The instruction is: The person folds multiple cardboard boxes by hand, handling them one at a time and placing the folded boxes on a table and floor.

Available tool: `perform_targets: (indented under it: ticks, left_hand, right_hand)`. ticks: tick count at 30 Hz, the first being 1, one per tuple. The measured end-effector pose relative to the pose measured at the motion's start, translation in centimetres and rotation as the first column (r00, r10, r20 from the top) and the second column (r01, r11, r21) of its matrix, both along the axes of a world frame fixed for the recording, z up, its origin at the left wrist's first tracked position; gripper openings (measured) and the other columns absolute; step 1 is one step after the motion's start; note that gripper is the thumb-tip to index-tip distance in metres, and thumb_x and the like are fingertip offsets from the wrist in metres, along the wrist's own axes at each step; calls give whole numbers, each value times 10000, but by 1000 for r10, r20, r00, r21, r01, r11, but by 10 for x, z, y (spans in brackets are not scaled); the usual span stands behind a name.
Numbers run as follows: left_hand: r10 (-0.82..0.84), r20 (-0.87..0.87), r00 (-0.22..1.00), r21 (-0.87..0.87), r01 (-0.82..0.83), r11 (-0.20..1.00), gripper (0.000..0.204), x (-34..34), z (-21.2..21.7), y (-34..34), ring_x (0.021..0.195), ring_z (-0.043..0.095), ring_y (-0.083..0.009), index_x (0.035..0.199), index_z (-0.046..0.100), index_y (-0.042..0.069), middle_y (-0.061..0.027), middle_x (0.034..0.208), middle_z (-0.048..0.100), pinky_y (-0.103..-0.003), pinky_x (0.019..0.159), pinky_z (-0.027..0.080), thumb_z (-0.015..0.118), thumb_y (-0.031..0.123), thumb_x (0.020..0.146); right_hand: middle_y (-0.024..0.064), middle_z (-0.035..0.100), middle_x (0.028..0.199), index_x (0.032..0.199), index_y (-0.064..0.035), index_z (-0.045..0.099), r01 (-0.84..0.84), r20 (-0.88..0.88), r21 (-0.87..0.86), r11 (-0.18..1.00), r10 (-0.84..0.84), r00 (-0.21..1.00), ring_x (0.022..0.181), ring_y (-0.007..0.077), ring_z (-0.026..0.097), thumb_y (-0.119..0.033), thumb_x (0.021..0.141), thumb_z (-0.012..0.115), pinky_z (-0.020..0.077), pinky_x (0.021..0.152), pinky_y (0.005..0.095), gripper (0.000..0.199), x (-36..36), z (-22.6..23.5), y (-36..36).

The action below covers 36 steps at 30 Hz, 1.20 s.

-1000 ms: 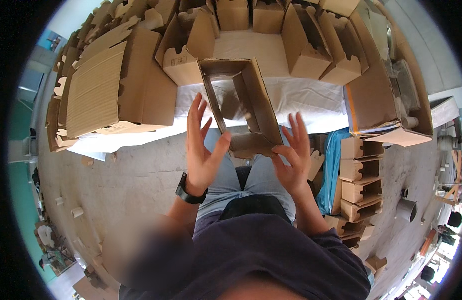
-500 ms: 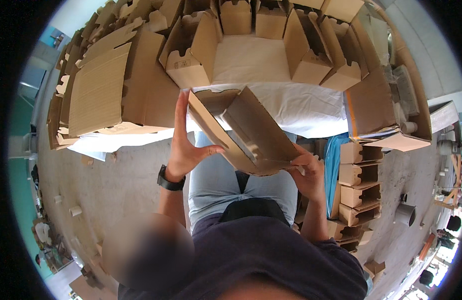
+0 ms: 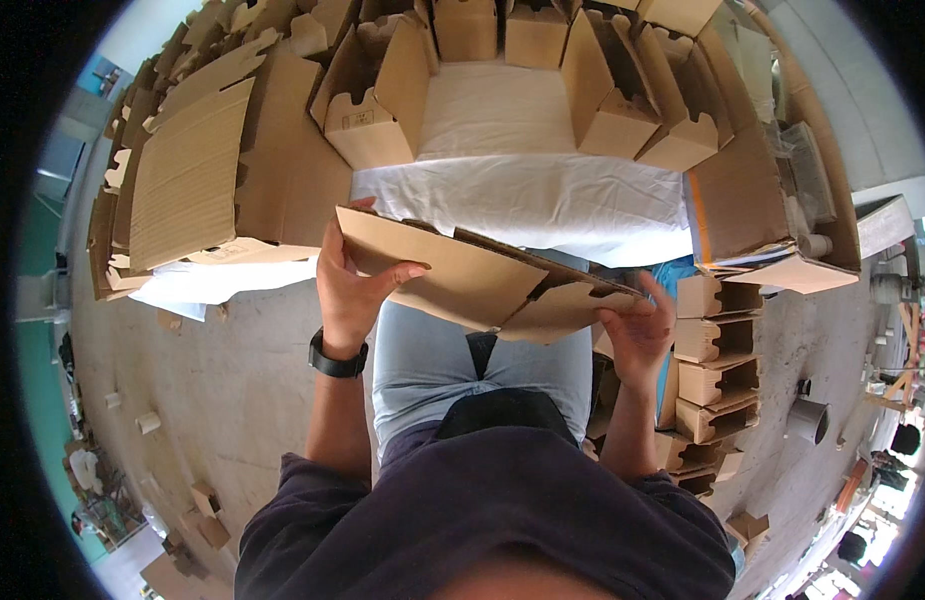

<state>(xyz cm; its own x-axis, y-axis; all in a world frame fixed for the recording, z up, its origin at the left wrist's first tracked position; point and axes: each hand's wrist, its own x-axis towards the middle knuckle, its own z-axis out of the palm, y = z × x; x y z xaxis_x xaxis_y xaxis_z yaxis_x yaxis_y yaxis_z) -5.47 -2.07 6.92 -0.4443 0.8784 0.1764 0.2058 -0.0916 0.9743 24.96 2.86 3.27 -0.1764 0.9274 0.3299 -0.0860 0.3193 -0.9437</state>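
Observation:
Between my hands, above my lap, is a brown cardboard box (image 3: 452, 275), pressed nearly flat. Its long plain side faces me, and notched flaps show at its lower right. My left hand (image 3: 354, 285) grips the box's left end, thumb on the near face and fingers behind the edge. With thumb and fingers, my right hand (image 3: 637, 325) pinches the right end near its corner. Just beyond the box lies a white cloth (image 3: 522, 195) covering the table.
Open cardboard bins (image 3: 377, 115) stand along the table's back and sides. A large carton (image 3: 197, 170) is at the left, another (image 3: 747, 200) at the right. Stacked small boxes (image 3: 707, 385) and a blue plastic sheet (image 3: 668, 272) are by my right side. A grey cylinder (image 3: 807, 420) lies on the floor.
The box has gone from an open, tilted shape to nearly flat and now lies more level. My left hand has moved slightly left, and my right hand slightly right.

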Motion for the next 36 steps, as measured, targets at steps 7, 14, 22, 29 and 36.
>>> perform_targets:
  ticks: [7,14,22,29,36]
  left_hand:
    - [-54,166,985,-53,64,997,424,1,-5,-5,845,633,-139,1042,552,-18,-84,919,662,-265,763,527,781,14,687]
    - [-395,-103,913,-160,377,912,245,-2,30,-25,783,606,-67,1035,638,20,-8,920,673,-226,658,490,697,97,810]
    - [517,373,771,456,-637,622,221,-68,111,-43,913,585,-133,1076,587,0,-72,1010,629,-244,768,476,606,67,866]
    - [670,203,714,516,-660,546,304,-175,108,-34,998,566,-176,1112,484,-43,-109,1118,557,-266,828,496,611,23,844]
    - [934,-356,-30,599,-775,203,710,-234,76,-42,1180,435,-317,1300,336,-40,-202,1247,472,-437,1000,357,722,223,765]
  right_hand:
    - [82,617,883,1319,-14,338,89,-89,-71,994,-95,991,836,126,599,136,771,611,485,726,216,630,-7,2,9]
    - [59,598,863,1336,-11,324,190,-173,-84,978,-203,964,792,110,580,50,809,599,472,701,217,598,20,-14,17]
    - [177,603,1048,1347,-11,288,162,-195,-125,979,-184,963,807,222,648,-91,888,554,548,666,295,537,2,4,20]
    - [185,606,1046,1314,-2,331,107,-185,-189,976,-142,972,805,226,650,-54,887,539,549,647,304,478,-10,2,15]
    - [179,615,1034,1268,8,385,41,-115,-275,961,-76,990,786,236,659,-31,877,552,554,616,293,427,-27,-5,11]
